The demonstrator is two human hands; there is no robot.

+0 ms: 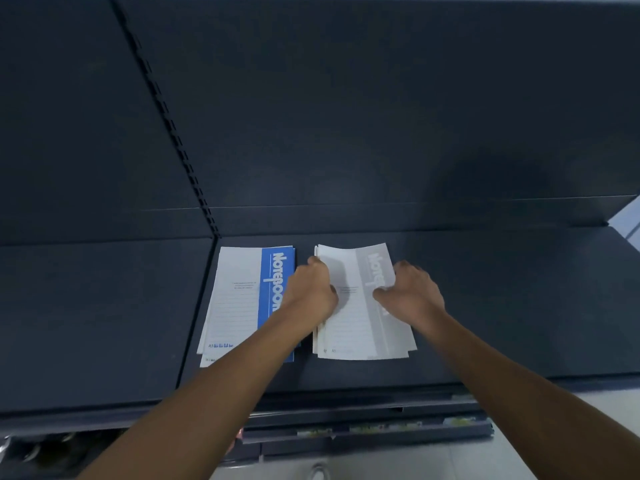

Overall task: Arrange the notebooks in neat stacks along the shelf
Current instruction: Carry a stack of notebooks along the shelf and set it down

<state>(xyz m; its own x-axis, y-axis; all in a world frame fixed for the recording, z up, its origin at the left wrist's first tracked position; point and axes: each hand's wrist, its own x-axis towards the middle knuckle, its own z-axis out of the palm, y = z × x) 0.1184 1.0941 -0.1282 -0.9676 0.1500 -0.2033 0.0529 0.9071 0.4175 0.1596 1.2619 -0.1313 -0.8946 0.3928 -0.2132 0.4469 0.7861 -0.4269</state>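
Two small stacks of notebooks lie side by side on the dark shelf [485, 306]. The left stack [239, 299] has white covers with a blue band that reads "Notebook". The right stack [349, 327] is white with a grey band, and its books sit slightly fanned. My left hand [311, 289] grips the left edge of the grey stack, fingers curled round it. My right hand [410, 292] holds the stack's right side, thumb on the top cover, whose far end bows upward. My left forearm covers the blue stack's near right corner.
The shelf's dark back panel [346, 116] rises behind the stacks, with a slotted upright [173, 133] at the left. A neighbouring shelf section [97, 313] lies to the left. Lower shelves with colourful items [381, 427] show below the front edge, above a pale floor [519, 455].
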